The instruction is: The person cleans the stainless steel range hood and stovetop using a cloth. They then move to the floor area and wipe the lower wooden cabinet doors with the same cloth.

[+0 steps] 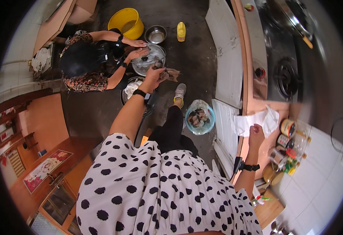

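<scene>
My left hand (153, 77) grips a crumpled, dirty brown cloth or paper wad (170, 75), whose loose end hangs out to the right. Beyond it on the floor lies a round glass pot lid (143, 66) with a dark knob. At the right, my right hand (256, 133) is curled against a white paper towel (269, 122) over the counter's edge; its fingers look closed on the sheet. Below the left forearm, a metal basin (124, 98) holds white crumpled material (132, 88). A person's two hands (137, 51) rest at the lid's far rim.
A yellow bucket (136, 22), a steel bowl (155, 34) and a yellow bottle (181, 31) stand on the floor. Near my foot is a lined blue bin (211, 124) with scraps. Jars (287, 127) and a gas stove (286, 76) occupy the counter. A crouching person (80, 63) is at left.
</scene>
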Tool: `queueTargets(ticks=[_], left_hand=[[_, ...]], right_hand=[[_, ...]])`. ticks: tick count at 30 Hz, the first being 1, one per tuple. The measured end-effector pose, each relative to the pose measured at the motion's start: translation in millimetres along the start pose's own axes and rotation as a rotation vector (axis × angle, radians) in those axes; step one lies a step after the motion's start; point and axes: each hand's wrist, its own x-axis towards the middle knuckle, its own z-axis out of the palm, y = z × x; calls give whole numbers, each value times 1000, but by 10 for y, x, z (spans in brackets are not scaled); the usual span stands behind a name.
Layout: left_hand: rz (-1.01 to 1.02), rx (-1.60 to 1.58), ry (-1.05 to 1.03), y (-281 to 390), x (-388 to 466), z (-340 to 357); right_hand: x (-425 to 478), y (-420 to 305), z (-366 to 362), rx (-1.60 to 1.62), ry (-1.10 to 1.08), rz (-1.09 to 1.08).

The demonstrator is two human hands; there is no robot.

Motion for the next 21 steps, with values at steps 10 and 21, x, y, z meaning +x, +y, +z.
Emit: queueTargets(ticks=[10, 21], left_hand=[[-245, 299, 261, -486, 1408, 381], [-217, 357, 242, -995, 2139, 316]], right_hand=[[720, 450, -93, -523, 135, -5], [379, 261, -727, -962, 99, 160]])
